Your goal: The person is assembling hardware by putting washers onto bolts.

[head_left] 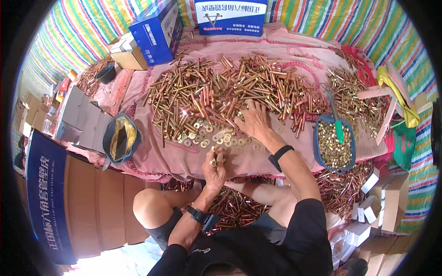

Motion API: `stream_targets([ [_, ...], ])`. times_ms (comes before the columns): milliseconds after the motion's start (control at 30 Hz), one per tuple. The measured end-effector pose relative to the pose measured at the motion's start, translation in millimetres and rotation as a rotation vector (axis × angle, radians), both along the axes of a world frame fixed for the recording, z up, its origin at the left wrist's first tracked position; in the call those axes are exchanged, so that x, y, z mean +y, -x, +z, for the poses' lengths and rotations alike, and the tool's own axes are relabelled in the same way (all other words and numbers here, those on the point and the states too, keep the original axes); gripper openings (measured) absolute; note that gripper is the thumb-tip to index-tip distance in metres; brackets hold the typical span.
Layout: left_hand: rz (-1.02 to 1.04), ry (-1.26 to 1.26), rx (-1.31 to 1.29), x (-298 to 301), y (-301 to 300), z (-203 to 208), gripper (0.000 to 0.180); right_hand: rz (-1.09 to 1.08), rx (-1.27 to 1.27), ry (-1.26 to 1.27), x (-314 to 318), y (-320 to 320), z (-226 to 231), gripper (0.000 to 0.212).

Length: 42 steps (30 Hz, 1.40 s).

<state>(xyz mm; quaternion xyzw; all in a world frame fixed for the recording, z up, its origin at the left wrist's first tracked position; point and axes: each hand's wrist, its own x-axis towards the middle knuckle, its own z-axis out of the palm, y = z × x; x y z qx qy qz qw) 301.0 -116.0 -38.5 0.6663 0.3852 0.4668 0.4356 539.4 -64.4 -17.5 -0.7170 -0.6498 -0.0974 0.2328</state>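
A large heap of copper- and brass-coloured metal sleeve anchors (198,87) covers the middle of the pink cloth. Along its near edge lie many flat round washers (225,136). My right hand (255,122) reaches into the near edge of that heap, fingers apart and thumb out to the left; its fingertips touch the metal parts. Closer to me, my left hand (215,174) is closed just in front of the washers. A small brass-coloured metal piece (213,162) pokes out between its thumb and fingers; the rest of it is hidden.
At right stands a blue basin (335,149) of small brass nuts, with a green-handled tool (340,132) in it. A lined bucket (122,140) is at left. Blue-and-white boxes (230,18) stand behind. More anchors (237,207) lie below the cloth's near edge, between my legs.
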Motion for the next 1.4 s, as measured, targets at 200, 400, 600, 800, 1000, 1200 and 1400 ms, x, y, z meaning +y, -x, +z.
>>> stream_targets([
  [200,0.022,-0.217,0.062,9,1,-12,0.015,0.034,-0.005,0.191,-11,1,5,0.031],
  [400,-0.006,-0.038,-0.121,5,0,-19,0.023,0.151,0.009,0.1,-29,1,10,0.029],
  [600,-0.009,-0.155,-0.078,7,5,-17,0.02,0.219,0.003,0.183,-53,-4,12,0.03],
  [800,-0.029,-0.057,-0.143,8,2,-20,0.019,0.311,0.05,0.16,-62,-13,23,0.031],
  [1000,-0.027,-0.06,-0.168,10,3,-25,0.02,0.258,0.01,0.217,-85,-23,30,0.034],
  [1200,-0.027,-0.075,-0.078,8,5,-24,0.027,0.192,0.028,0.199,-107,-35,36,0.043],
  [1400,-0.036,0.031,-0.129,4,6,-14,0.023,-0.099,0.293,-0.041,-131,-33,36,0.024],
])
